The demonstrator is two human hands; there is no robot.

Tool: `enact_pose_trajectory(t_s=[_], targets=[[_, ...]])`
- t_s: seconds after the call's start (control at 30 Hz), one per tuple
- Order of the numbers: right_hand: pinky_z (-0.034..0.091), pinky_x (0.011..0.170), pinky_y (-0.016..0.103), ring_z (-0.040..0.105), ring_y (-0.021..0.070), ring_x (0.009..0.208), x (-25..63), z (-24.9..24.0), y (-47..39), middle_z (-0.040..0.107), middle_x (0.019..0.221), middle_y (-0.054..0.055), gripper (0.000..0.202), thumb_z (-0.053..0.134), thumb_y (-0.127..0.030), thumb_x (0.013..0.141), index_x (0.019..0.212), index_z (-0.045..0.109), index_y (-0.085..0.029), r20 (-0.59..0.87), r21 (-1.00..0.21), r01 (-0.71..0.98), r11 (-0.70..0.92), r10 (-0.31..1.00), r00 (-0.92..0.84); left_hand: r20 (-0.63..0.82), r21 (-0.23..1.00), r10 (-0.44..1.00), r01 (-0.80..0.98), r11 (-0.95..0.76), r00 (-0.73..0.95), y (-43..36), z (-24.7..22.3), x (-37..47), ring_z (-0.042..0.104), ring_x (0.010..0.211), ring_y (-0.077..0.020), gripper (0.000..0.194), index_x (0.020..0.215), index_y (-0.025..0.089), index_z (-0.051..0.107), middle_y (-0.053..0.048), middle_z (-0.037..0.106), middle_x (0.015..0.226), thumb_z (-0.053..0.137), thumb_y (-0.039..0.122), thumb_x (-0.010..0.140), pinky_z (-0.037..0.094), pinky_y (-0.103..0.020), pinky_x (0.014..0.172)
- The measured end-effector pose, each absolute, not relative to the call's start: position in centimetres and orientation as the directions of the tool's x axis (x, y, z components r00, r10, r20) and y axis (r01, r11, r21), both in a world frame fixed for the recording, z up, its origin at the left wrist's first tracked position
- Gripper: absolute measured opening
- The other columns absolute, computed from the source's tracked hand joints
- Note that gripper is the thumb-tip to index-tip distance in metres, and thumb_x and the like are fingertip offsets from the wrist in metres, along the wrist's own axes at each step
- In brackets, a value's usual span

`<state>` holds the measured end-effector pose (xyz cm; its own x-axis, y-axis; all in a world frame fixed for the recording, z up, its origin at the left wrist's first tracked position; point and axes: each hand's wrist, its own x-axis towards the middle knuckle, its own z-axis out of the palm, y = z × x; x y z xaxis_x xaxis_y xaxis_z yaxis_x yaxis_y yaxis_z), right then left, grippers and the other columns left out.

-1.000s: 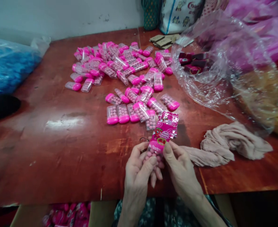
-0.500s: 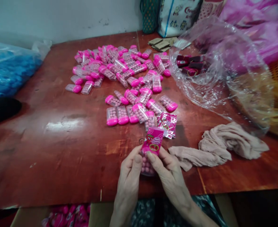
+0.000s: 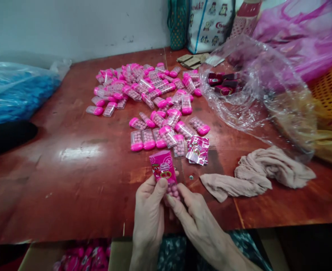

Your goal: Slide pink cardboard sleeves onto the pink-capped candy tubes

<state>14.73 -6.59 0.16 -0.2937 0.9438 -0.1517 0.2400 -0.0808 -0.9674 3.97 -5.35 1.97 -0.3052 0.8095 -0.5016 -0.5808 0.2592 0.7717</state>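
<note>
Between my hands, over the table's near edge, is a clear candy container (image 3: 172, 191) of pink balls with a printed pink sleeve (image 3: 163, 166) over its upper part. My left hand (image 3: 150, 205) grips it from the left, thumb pressed on the sleeve's lower edge. My right hand (image 3: 192, 212) pinches the bare lower end, where the balls show. Just beyond lie a small stack of flat pink sleeves (image 3: 198, 149) and a loose group of candy containers with pink caps (image 3: 167, 135).
A larger heap of capped containers (image 3: 137, 82) lies farther back. Right are a crumpled cloth (image 3: 253, 173), a clear plastic bag (image 3: 239, 109) with dark red sleeves, and an orange basket (image 3: 329, 92). Left is a bag of blue pieces (image 3: 16, 94). Below sits a box (image 3: 43, 258) of pink items.
The container has tilted and shifted left with my hands. My left thumb now presses the sleeve, and my right thumb has moved down from the sleeve to the container's lower end.
</note>
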Motion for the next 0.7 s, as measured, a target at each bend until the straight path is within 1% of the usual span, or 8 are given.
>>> enact_pose_trajectory(t_s=[0.13, 0.3, 0.37, 0.43, 0.47, 0.53, 0.63, 0.7], targets=[[0.049, 0.072, 0.03, 0.058, 0.0207, 0.08, 14.9, -1.2, -8.1, 0.063, 0.091, 0.008, 0.035, 0.05, -0.039, 0.084, 0.116, 0.053, -0.024, -0.073, -0.965, 0.261, -0.002, 0.962, -0.264, -0.503, 0.753, 0.819, -0.605, 0.259, -0.277, -6.3, 1.9, 4.8, 0.059, 0.056, -0.0124, 0.017, 0.081, 0.013, 0.069, -0.006, 0.068, 0.071, 0.063, 0.027, 0.072, 0.047, -0.022, 0.053], [0.051, 0.065, 0.026, 0.06, 0.0191, 0.076, 14.4, -0.8, -8.8, 0.064, 0.086, 0.008, 0.031, 0.048, -0.034, 0.086, 0.113, 0.055, -0.021, -0.13, -0.947, 0.32, -0.035, 0.95, -0.282, -0.549, 0.64, 0.819, -0.713, 0.285, -0.166, -8.2, 1.3, 5.9, 0.062, 0.069, -0.0153, 0.021, 0.086, 0.014, 0.069, -0.008, 0.068, 0.08, 0.056, 0.028, 0.079, 0.049, -0.023, 0.062], [0.052, 0.065, 0.026, 0.062, 0.0195, 0.076, 14.7, -0.1, -8.7, 0.066, 0.085, 0.008, 0.031, 0.045, -0.03, 0.087, 0.114, 0.056, -0.02, -0.121, -0.94, 0.341, -0.006, 0.94, -0.318, -0.55, 0.617, 0.82, -0.74, 0.267, -0.162, -8.6, 1.3, 5.6, 0.063, 0.075, -0.0166, 0.023, 0.089, 0.013, 0.069, -0.009, 0.068, 0.083, 0.054, 0.028, 0.08, 0.049, -0.025, 0.066], [0.052, 0.073, 0.029, 0.062, 0.0213, 0.086, 15.6, 0.2, -8.6, 0.065, 0.098, 0.009, 0.035, 0.043, -0.025, 0.087, 0.121, 0.051, -0.022, -0.048, -0.923, 0.367, 0.113, 0.914, -0.402, -0.526, 0.623, 0.83, -0.748, 0.228, -0.186, -8.7, 1.5, 5.1, 0.063, 0.078, -0.0176, 0.024, 0.091, 0.012, 0.068, -0.01, 0.068, 0.086, 0.054, 0.027, 0.08, 0.05, -0.026, 0.069], [0.05, 0.079, 0.031, 0.06, 0.023, 0.095, 16.2, 0.1, -8.6, 0.062, 0.111, 0.009, 0.039, 0.044, -0.021, 0.086, 0.125, 0.047, -0.023, 0.024, -0.905, 0.366, 0.216, 0.886, -0.464, -0.515, 0.631, 0.834, -0.746, 0.213, -0.198, -8.6, 1.6, 4.8, 0.063, 0.079, -0.0179, 0.024, 0.091, 0.011, 0.068, -0.01, 0.069, 0.086, 0.054, 0.027, 0.08, 0.05, -0.026, 0.069], [0.043, 0.092, 0.036, 0.051, 0.0262, 0.112, 17.3, -0.5, -8.8, 0.047, 0.132, 0.006, 0.053, 0.047, -0.014, 0.082, 0.132, 0.038, -0.027, 0.152, -0.85, 0.338, 0.404, 0.802, -0.578, -0.506, 0.65, 0.836, -0.731, 0.208, -0.212, -8.3, 1.9, 4.3, 0.063, 0.078, -0.0183, 0.022, 0.091, 0.011, 0.068, -0.01, 0.069, 0.086, 0.055, 0.025, 0.079, 0.05, -0.027, 0.07], [0.036, 0.098, 0.04, 0.039, 0.0295, 0.122, 18.0, -1.3, -9.4, 0.031, 0.14, 0.003, 0.066, 0.049, -0.007, 0.078, 0.136, 0.026, -0.03, 0.226, -0.795, 0.317, 0.518, 0.737, -0.637, -0.487, 0.694, 0.835, -0.694, 0.192, -0.255, -8.2, 2.3, 4.3, 0.063, 0.079, -0.0183, 0.02, 0.088, 0.01, 0.068, -0.011, 0.069, 0.085, 0.056, 0.022, 0.079, 0.05, -0.027, 0.071], [0.038, 0.096, 0.041, 0.04, 0.0307, 0.121, 17.8, -1.5, -9.6, 0.031, 0.14, 0.005, 0.068, 0.049, -0.007, 0.079, 0.137, 0.023, -0.029, 0.216, -0.774, 0.348, 0.53, 0.737, -0.641, -0.46, 0.721, 0.839, -0.673, 0.162, -0.291, -8.4, 2.3, 4.8, 0.063, 0.081, -0.0178, 0.021, 0.087, 0.009, 0.068, -0.011, 0.069, 0.087, 0.055, 0.022, 0.08, 0.05, -0.025, 0.071]])
